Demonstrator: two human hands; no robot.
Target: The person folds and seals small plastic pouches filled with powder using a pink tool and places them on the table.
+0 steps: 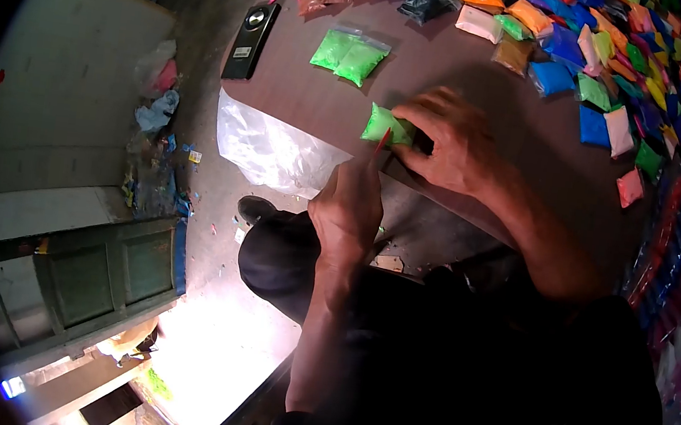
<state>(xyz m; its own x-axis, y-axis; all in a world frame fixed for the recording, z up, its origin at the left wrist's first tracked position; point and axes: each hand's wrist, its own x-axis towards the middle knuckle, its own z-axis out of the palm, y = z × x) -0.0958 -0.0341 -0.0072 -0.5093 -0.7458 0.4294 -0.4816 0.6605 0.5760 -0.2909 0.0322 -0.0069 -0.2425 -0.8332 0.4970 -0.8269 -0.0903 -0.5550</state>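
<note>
Small bright-green, pillow-shaped plastic packet (pixel 378 123): at the right hand's (pixel 457 146) fingertips, close to the near edge of the brown worktop (pixel 305 82). Tip of a thin red stick-like item (pixel 383 140) overlaps its lower part; contact not certain.

Risk (judged): film may puncture if the tip presses hard; packet may slide off the edge if the grip, on one end only, loosens.

Right hand: thumb and forefinger slightly apart, pinching the packet's right end; other fingers loosely curled, blurred. Left hand (pixel 347 209): closed round the red item, below the packet.

Outward: two green packets in clear bags (pixel 362 64) beyond the left hand; black rectangular device (pixel 244 50) farther left; multicoloured packet pile (pixel 561 46) beyond the right hand.
</note>
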